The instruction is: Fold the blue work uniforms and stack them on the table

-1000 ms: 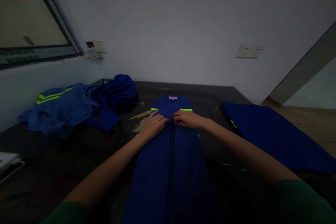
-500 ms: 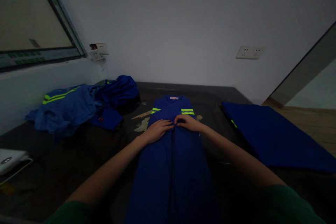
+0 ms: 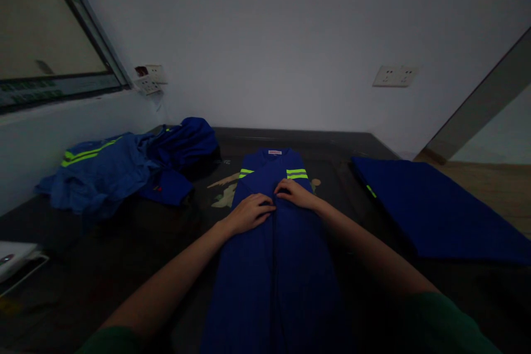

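Observation:
A long blue work jacket (image 3: 305, 254) lies front up and folded narrow on the dark table, its collar toward the wall. Yellow-green reflective stripes cross both sides of its chest, and a white label shows inside the neck. My left hand (image 3: 252, 213) rests on the left panel, its bent fingers closed at the middle front edge. Just right of it and slightly higher, my right hand (image 3: 295, 193) is curled, thumb and fingertips pinching the cloth at the same edge. The fingertips partly hide the cloth between them.
Crumpled blue garments (image 3: 103, 171) with reflective stripes lie at the left. A flat folded blue garment (image 3: 427, 204) is at the right. A white device (image 3: 16, 257) sits at the left edge. Behind the dark table (image 3: 332, 149) rises a wall with sockets (image 3: 395, 76).
My left hand has shifted slightly nearer to me and its fingers have bent from lying flat. My right hand has moved slightly up and left along the front edge.

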Demonstrator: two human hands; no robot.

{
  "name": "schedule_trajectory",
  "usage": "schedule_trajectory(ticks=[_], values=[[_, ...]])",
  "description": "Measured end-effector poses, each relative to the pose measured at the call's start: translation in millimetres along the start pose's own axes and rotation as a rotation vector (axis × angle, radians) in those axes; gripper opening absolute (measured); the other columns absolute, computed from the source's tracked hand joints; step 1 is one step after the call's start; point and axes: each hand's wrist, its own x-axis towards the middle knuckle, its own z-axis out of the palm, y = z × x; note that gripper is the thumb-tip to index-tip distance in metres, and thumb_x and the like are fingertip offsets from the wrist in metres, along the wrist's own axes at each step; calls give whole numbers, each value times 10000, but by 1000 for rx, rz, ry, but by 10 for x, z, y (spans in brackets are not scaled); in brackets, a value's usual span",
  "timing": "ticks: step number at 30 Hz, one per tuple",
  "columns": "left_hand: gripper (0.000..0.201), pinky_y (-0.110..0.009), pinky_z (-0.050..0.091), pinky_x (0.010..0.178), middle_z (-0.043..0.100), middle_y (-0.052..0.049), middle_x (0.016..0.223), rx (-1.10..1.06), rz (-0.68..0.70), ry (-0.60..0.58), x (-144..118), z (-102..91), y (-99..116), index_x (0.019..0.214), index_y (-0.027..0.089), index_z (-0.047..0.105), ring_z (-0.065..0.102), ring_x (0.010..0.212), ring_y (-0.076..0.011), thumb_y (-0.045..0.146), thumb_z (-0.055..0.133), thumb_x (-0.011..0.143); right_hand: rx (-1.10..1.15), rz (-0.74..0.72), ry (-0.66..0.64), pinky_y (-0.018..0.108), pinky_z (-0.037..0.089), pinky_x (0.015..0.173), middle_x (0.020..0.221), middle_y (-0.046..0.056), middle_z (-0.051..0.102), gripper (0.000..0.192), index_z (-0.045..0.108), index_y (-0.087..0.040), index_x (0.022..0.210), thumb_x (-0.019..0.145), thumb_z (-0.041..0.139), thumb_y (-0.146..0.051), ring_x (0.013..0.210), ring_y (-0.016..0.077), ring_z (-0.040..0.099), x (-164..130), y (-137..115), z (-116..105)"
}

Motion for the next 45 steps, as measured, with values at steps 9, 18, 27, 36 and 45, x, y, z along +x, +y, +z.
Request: schedule_trajectory(ticks=[9,18,27,36,45], values=[[285,-320,489,891,654,-57,1066,-12,-74,-18,14,-19,69,1203,203,584,601,1002,-177,258,460,952,-85,85,15,340,400,882,948,55,589,95,619,-166,872,799,673,-142,950,188,524,60,-11,101],[298,-356,467,970,554,-110,1251,116,-70,-62,84,-9,312,1153,186,642,516,1181,-227,340,495,945,-142,159,116,377,392,922,994,69,581,74,602,-171,918,849,573,-165,998,205,510,-9,-163,212],[735,-547,128,1167,255,-195,1545,119,-79,-236,-253,241,1103,1482,117,281,149,1457,-305,587,373,926,-302,258,83,488,262,1100,1410,143,468,433,510,-187,1317,898,514,-296,1332,254,384,13,-234,206],[683,-559,198,1147,173,-131,1574,-8,172,-338,-422,103,1436,1517,262,198,170,1452,-304,534,423,933,-482,329,-41,553,153,1140,1535,129,316,512,371,-163,1463,979,329,-325,1425,291,248,56,-313,282],[371,-376,456,1046,381,71,1496,145,468,-150,-532,628,1515,1334,287,518,393,1366,-183,272,413,978,-518,647,135,629,107,1107,1577,105,217,554,401,-259,1450,955,385,-506,1445,373,101,682,159,-89]])
